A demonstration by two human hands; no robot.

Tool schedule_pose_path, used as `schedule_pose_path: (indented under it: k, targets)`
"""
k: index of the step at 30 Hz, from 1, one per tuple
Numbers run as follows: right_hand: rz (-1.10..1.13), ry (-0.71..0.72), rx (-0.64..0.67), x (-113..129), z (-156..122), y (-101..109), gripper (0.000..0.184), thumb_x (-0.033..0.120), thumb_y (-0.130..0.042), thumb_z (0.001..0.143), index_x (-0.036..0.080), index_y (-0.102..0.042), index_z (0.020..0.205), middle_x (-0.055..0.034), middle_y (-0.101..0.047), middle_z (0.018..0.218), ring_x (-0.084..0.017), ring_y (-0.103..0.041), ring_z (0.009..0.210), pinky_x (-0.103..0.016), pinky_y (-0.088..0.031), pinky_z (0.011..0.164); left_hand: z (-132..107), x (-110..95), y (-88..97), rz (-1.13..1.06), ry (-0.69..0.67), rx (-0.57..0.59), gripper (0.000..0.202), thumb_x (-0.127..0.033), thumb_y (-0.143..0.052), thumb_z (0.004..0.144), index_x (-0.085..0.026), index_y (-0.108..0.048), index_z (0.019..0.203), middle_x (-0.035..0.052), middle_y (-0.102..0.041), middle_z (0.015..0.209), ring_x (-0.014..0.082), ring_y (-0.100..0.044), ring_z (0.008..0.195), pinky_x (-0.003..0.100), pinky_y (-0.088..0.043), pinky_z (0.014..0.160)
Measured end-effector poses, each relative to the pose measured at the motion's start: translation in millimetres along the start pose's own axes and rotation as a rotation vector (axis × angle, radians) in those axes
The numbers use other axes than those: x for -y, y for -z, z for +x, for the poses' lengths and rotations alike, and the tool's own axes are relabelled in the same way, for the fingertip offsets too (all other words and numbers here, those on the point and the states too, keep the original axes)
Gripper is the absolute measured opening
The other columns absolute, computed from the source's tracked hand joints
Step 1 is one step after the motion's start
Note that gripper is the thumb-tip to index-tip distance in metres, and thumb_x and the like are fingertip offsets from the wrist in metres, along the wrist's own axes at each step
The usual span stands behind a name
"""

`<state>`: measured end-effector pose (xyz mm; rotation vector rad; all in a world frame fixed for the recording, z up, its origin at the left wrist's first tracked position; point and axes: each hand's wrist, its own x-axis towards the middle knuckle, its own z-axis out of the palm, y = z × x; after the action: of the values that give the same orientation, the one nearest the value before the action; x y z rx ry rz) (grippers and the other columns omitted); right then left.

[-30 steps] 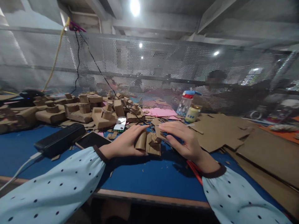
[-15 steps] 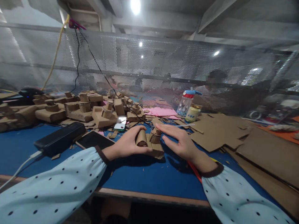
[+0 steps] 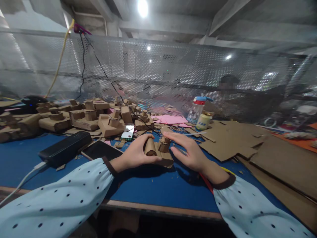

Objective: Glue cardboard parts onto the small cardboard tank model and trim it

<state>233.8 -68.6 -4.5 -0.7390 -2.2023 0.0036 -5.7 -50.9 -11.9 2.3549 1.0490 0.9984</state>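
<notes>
A small brown cardboard model (image 3: 166,161) with a rounded piece on one side and a stacked round turret sits on the blue table in front of me. My left hand (image 3: 137,150) is closed around its left side, the thumb along the near edge and the fingers over the far side. My right hand (image 3: 189,150) is at the turret, its fingers stretched out flat and the fingertips at the turret's top. Its thumb stands apart from the fingers, beside the turret. Whether the fingertips press on the cardboard I cannot tell.
Several similar cardboard models (image 3: 90,115) crowd the back left. Nearer lie a black power bank (image 3: 65,148) with a white cable and a dark phone (image 3: 101,149). A bottle (image 3: 196,110) and a yellow can (image 3: 203,120) stand behind; cardboard sheets (image 3: 230,140) cover the right.
My right hand has shifted very slightly left over the turret. The left hand keeps its hold on the cardboard model, and the view has moved a little.
</notes>
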Motion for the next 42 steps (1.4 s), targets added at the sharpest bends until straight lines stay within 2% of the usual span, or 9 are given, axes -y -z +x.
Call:
schedule_pose_path:
  k: [8, 13, 18, 21, 25, 29, 34, 38, 42]
  targets:
    - [-0.036, 0.012, 0.017, -5.2, 0.8, -1.1, 0.052, 0.028, -0.054, 0.091, 0.027, -0.049, 0.143, -0.0094, -0.058, 0.142, -0.027, -0.052, 0.132, -0.051, -0.042, 0.110, 3.9, 2.7, 2.3, -0.012, -0.015, 0.022, 0.067, -0.056, -0.077, 0.069, -0.021, -0.052, 0.121, 0.0119, -0.060, 0.125, 0.0335, -0.059, 0.115, 0.049, -0.046, 0.100]
    - [-0.073, 0.031, -0.104, -3.9, 2.7, 1.4, 0.053, 0.030, -0.055, 0.091, 0.029, -0.043, 0.143, -0.0106, -0.054, 0.143, -0.028, -0.047, 0.135, -0.054, -0.036, 0.113, 7.4, 9.4, 8.0, 0.187, -0.192, -0.072, 0.076, -0.052, -0.077, 0.072, -0.020, -0.043, 0.132, 0.0151, -0.054, 0.129, 0.0354, -0.051, 0.121, 0.050, -0.043, 0.103]
    - [-0.055, -0.012, -0.226, -7.2, 1.6, 0.9, 0.055, 0.035, -0.059, 0.091, 0.028, -0.039, 0.142, -0.0129, -0.051, 0.140, -0.028, -0.046, 0.133, -0.053, -0.036, 0.113, 7.6, 14.6, 11.6, 0.253, -0.263, -0.134, 0.075, -0.045, -0.075, 0.079, -0.025, -0.034, 0.138, 0.0135, -0.049, 0.134, 0.0337, -0.046, 0.126, 0.050, -0.041, 0.105]
    - [-0.024, -0.080, -0.171, -11.8, -0.1, -4.4, 0.072, 0.044, -0.068, 0.086, 0.027, -0.032, 0.147, -0.0149, -0.046, 0.146, -0.030, -0.043, 0.136, -0.054, -0.037, 0.112, 7.8, 18.6, 10.8, 0.199, -0.324, -0.214, 0.075, -0.041, -0.077, 0.080, -0.025, -0.033, 0.139, 0.0139, -0.047, 0.136, 0.0323, -0.046, 0.127, 0.049, -0.040, 0.108]
    - [0.048, -0.101, -0.035, -15.0, -1.1, -12.5, 0.101, 0.053, -0.078, 0.074, 0.027, -0.021, 0.153, -0.0167, -0.036, 0.155, -0.034, -0.035, 0.143, -0.056, -0.033, 0.116, 9.1, 22.9, 9.2, 0.019, -0.511, -0.283, 0.078, -0.034, -0.081, 0.076, -0.027, -0.034, 0.138, 0.0149, -0.044, 0.140, 0.0329, -0.044, 0.134, 0.050, -0.040, 0.110]
    - [0.124, -0.121, -0.016, -13.1, -0.9, -15.6, 0.098, 0.048, -0.078, 0.076, 0.027, -0.020, 0.153, -0.0165, -0.037, 0.154, -0.033, -0.040, 0.141, -0.054, -0.037, 0.114, 10.4, 23.8, 8.4, -0.096, -0.608, -0.250, 0.083, -0.028, -0.085, 0.073, -0.029, -0.034, 0.138, 0.0184, -0.037, 0.149, 0.0360, -0.033, 0.144, 0.054, -0.038, 0.111]
    - [0.166, -0.104, -0.074, -11.3, -0.6, -15.3, 0.093, 0.043, -0.078, 0.076, 0.029, -0.024, 0.151, -0.0143, -0.043, 0.150, -0.030, -0.051, 0.131, -0.050, -0.044, 0.109, 8.9, 19.7, 7.6, -0.083, -0.650, -0.200, 0.083, -0.027, -0.085, 0.073, -0.032, -0.034, 0.139, 0.0179, -0.038, 0.151, 0.0382, -0.029, 0.146, 0.062, -0.027, 0.115]
    - [0.049, -0.011, -0.124, -13.4, -0.4, -12.5, 0.090, 0.037, -0.079, 0.075, 0.028, -0.029, 0.149, -0.0142, -0.045, 0.146, -0.031, -0.046, 0.135, -0.049, -0.045, 0.109, 6.7, 18.7, 6.7, -0.242, -0.505, -0.096, 0.101, -0.038, -0.091, 0.063, -0.035, -0.031, 0.144, 0.0148, -0.022, 0.161, 0.0413, -0.018, 0.149, 0.060, -0.020, 0.119]
    - [-0.068, 0.064, -0.098, -15.4, -1.2, -6.7, 0.088, 0.025, -0.073, 0.077, 0.028, -0.027, 0.152, -0.0137, -0.044, 0.147, -0.031, -0.042, 0.138, -0.050, -0.041, 0.112, 9.5, 23.7, 10.8, -0.710, -0.185, 0.174, 0.113, -0.062, -0.086, 0.060, -0.035, -0.026, 0.152, 0.0127, -0.013, 0.165, 0.0439, -0.020, 0.148, 0.052, -0.035, 0.113]
